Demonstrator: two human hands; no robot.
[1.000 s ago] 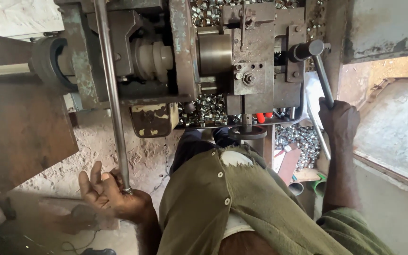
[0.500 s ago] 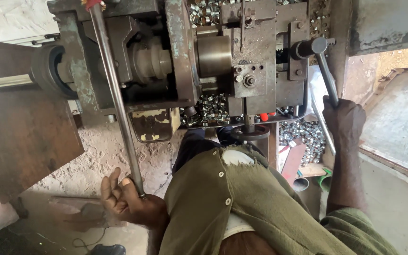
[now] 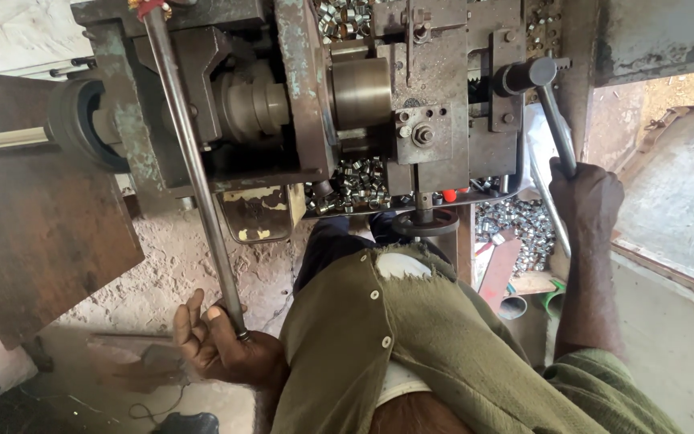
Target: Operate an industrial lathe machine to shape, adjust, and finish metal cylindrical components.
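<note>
The left hand [image 3: 222,350], low in the frame left of centre, cups the bottom end of a long, thin grey steel lever rod [image 3: 194,173]: the thumb and palm press against the rod's tip while the fingers stand loosely spread beside it. The rod runs up and slightly left from the hand to the top edge of the frame, where a red wrap sits at its upper end. The right hand [image 3: 586,201], at the right of the frame, is closed in a fist around the lower end of a shorter dark metal crank handle [image 3: 554,120], which slants up and left to a round hub on the worn, grey-green iron machine [image 3: 299,104] filling the upper half of the frame. A tray of small shiny metal rings [image 3: 355,183] lies at the machine's centre, between the two hands, and more rings [image 3: 516,229] are heaped just left of the right wrist. Below the machine the floor [image 3: 178,261] is rough, dusty concrete. A rusty brown metal plate [image 3: 34,233] leans at the left, and a pale concrete slab [image 3: 676,201] fills the right edge.
</note>
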